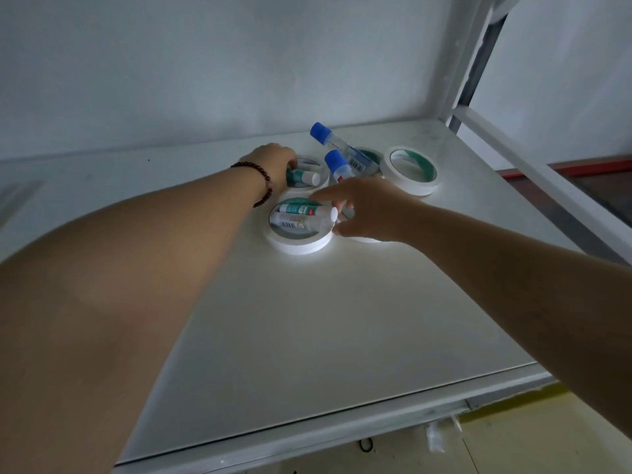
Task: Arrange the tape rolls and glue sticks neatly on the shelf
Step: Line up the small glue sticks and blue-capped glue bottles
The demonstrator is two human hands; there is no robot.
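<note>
— While both arms reach across the white shelf [307,319], where to find the stock?
— Bunched toward twelve o'clock of the board. Nearest tape roll [297,242] lying flat, two white-capped glue sticks [301,215] resting across its core. Second tape roll [316,183] just behind at eleven o'clock, another glue stick [302,177] inside. Third roll [410,171] at one o'clock, standing free. Two blue-capped glue bottles [337,164] leaning between, over a further roll mostly hidden.
— Grips?
— Left hand [273,162], beaded bracelet [261,183] at the wrist, curled down over the rear roll and its stick; whether clasping anything, cannot tell. Right hand [369,210] pinching the cap end of the near glue stick with thumb and fingertips.
— Handling?
— Probably light, rigid, all of it. Smooth plastic tubes, likely to roll once laid flat; better taken round the barrel mid-length than by the cap, which might pull off. Rolls stiff, best gripped across the outer rim or hooked through the core. Nothing fragile, by the look.
</note>
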